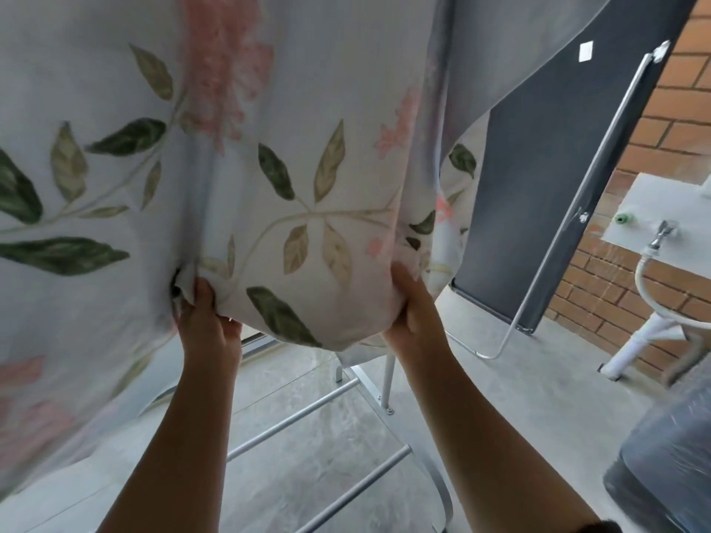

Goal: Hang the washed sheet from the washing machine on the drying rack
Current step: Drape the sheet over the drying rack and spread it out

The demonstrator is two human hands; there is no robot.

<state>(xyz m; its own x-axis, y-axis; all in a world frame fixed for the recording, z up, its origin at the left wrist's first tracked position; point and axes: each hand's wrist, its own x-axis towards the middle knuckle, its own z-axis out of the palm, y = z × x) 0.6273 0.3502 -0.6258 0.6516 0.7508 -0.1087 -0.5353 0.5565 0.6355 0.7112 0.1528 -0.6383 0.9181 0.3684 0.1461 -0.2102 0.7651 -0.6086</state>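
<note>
A pale sheet printed with green leaves and pink flowers fills the upper and left part of the head view, lifted in front of me. My left hand grips a bunched fold at its lower edge. My right hand grips the fabric farther right, fingers hidden in the cloth. Below my arms run the white metal bars of the drying rack; the sheet hangs above them without touching the visible bars.
A dark grey cloth hangs on a second metal-framed rack at the right. Behind it is a brick wall with a tap and white pipes. A dark wrapped bundle stands at the lower right on the concrete floor.
</note>
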